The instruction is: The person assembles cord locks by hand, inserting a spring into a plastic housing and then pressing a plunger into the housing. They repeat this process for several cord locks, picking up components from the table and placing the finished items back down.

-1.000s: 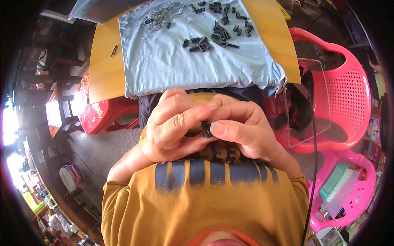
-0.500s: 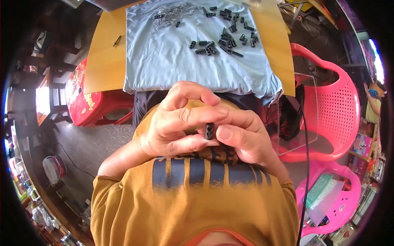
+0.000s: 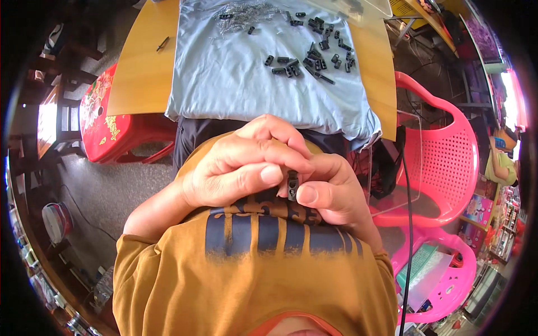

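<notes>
Black piece (image 3: 292,187) points its long axis up the view.

- Mustard shirt (image 3: 252,285), dark blue bars (image 3: 267,234) and lettering (image 3: 264,209) printed across it
- Short sleeves (image 3: 133,249), also mustard
- Orange collar (image 3: 294,314)
- Dark trousers (image 3: 195,134)

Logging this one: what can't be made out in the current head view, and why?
Head view:
Black piece: back turned from the camera.
Right hand: some fingertips, behind the left hand.
Silvery heap: pieces too small, tangled to count.
Clear plastic item: cut off by top edge.
</notes>
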Available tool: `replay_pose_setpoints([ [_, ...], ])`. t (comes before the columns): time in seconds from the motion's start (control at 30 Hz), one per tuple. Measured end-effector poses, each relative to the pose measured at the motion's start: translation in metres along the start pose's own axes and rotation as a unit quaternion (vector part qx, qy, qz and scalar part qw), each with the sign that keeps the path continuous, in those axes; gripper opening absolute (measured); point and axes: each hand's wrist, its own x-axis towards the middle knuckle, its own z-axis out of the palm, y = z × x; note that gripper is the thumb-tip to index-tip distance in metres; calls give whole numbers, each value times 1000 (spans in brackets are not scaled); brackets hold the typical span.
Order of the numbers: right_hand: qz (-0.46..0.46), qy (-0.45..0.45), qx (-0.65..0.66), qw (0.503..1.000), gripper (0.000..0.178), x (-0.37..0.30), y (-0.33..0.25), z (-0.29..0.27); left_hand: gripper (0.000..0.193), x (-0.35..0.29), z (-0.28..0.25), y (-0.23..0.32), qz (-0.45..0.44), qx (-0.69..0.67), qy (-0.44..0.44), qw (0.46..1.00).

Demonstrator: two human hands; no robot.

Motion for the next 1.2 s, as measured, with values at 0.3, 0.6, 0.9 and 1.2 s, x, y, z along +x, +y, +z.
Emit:
replay_pose_setpoints([
  [0.3,33,-11,-15,999,17,1,0,0,25,0,2,-1,-63,-63,18,996],
  [0.6,43,-20,-10,999,17,5,-2,0,26,-1,4,7,-136,-109,45,984],
  [0.9,55,4,26,998,13,27,-15,1,16,5,-14,0,-100,-57,54,992],
  [1.2,70,-31,35,996,17,59,-27,-27,17,85,-64,11,-143,22,352,925],
])
